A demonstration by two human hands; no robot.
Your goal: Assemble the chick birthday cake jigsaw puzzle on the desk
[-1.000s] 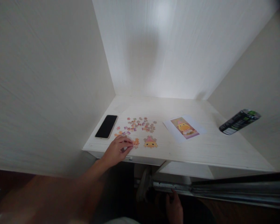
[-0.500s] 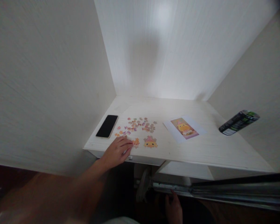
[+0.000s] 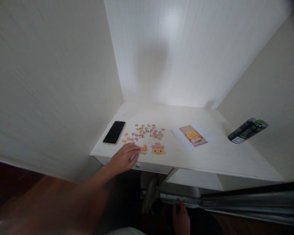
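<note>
My left hand rests flat near the front edge of a pale wooden desk, fingertips touching a small orange cluster of joined puzzle pieces. Beside it lies a larger joined patch showing a yellow chick. Several loose puzzle pieces are scattered just behind. A printed reference picture of the chick lies to the right. My right hand hangs low under the desk in the dark, holding nothing that I can see.
A black phone lies face up at the desk's left side. A dark can with a green top lies on its side at the far right. White walls close in the desk on three sides. A metal rail runs below.
The view has drifted slightly; my left hand stays at the orange cluster with fingers stretched a little more. My right hand has shifted a bit lower under the desk.
</note>
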